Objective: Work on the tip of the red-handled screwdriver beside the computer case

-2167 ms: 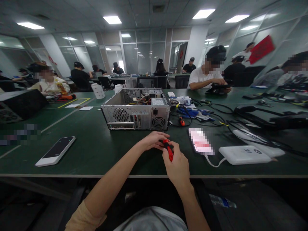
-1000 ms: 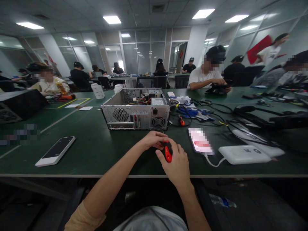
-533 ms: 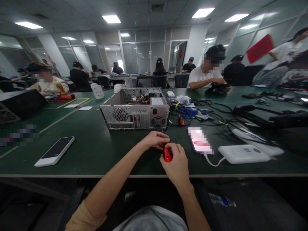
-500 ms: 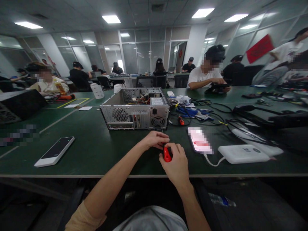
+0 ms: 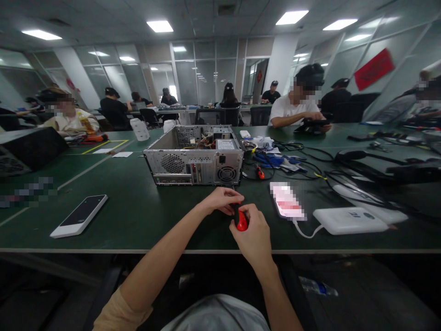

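Note:
My right hand (image 5: 253, 230) is closed around the red and black handle of a screwdriver (image 5: 242, 222). My left hand (image 5: 223, 201) curls its fingers round the front part of the same screwdriver; its tips hide part of the tool. The screwdriver points away from me toward the lower right of an open metal computer case (image 5: 206, 170). Whether its tip touches the case I cannot tell. The case lies with its rear panel facing me, cables and a power supply showing inside.
Right of my hands lie a lit phone (image 5: 287, 202) and a white power bank (image 5: 349, 220) joined by a cable. A second red screwdriver (image 5: 259, 173), blue gloves (image 5: 280, 161) and black cables lie behind. A white handheld device (image 5: 81, 216) is at left. Co-workers sit across the table.
The screwdriver handle has turned in my right hand, so its black side now shows at the left. My right fingers have shifted slightly; my left hand is nearly still.

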A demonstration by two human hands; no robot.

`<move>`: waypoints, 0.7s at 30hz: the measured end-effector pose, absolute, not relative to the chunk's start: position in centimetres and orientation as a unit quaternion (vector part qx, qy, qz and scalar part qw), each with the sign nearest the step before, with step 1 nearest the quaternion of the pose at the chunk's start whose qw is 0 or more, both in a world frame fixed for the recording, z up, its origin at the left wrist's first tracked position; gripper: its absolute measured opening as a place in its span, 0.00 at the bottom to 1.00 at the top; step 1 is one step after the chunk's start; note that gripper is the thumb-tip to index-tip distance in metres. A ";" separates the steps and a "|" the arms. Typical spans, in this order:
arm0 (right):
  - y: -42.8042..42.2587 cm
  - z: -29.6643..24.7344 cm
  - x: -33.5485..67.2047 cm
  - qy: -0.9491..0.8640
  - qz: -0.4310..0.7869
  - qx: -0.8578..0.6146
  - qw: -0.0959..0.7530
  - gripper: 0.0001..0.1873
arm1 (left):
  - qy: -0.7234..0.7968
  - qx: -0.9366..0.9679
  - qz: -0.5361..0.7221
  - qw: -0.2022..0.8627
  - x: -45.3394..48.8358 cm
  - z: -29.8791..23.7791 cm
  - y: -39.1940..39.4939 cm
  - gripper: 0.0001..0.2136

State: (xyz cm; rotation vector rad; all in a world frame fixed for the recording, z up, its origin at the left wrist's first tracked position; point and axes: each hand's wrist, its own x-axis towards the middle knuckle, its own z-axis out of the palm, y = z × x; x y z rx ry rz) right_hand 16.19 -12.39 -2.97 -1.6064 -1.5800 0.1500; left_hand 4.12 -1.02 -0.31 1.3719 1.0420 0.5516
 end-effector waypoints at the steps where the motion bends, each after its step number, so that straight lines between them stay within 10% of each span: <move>1: -12.4 -3.0 16.2 -0.649 0.044 -0.631 0.423 0.13 | 0.456 0.601 0.237 0.612 4.1 -0.4 -1.0 0.16; 21: -12.5 -2.8 16.1 -0.615 0.110 -0.664 0.411 0.16 | 0.470 0.535 0.244 0.659 4.3 -0.4 -0.6 0.13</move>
